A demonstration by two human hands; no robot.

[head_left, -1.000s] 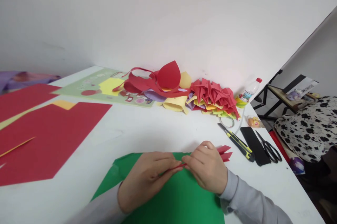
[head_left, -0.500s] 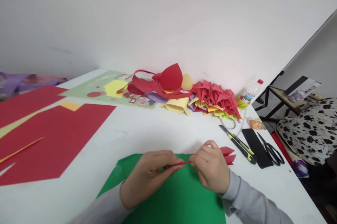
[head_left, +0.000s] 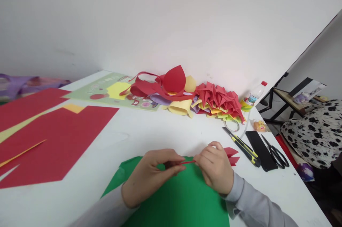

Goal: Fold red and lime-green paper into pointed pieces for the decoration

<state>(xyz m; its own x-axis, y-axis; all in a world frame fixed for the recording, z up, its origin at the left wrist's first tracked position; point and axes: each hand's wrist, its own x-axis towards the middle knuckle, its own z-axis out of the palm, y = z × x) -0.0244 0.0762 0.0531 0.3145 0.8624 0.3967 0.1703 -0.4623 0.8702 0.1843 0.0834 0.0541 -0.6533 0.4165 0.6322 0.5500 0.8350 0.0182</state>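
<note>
Between my two hands a thin folded strip of red paper point(head_left: 189, 162) is stretched, seen edge-on. My left hand point(head_left: 155, 172) pinches its left end between thumb and fingers. My right hand point(head_left: 216, 166) is closed around the other end, its fingers curled. Both are held above a large sheet of green paper point(head_left: 184, 202) on the table. Just past my right hand, pointed red paper tips point(head_left: 232, 156) stick out; whether they belong to the held strip is hidden by the hand.
Large red sheets point(head_left: 77, 141) lie at left. Along the wall are paper cut-outs point(head_left: 173, 81), red folded paper stars point(head_left: 217, 95) and a bottle point(head_left: 253, 95). At right lie a tape roll point(head_left: 232, 125), a utility knife point(head_left: 243, 147), a black flat object point(head_left: 261, 150) and scissors point(head_left: 276, 153).
My left fingers have shifted slightly along the red strip toward my right hand, and the strip tilts a little differently. My right hand has barely moved.
</note>
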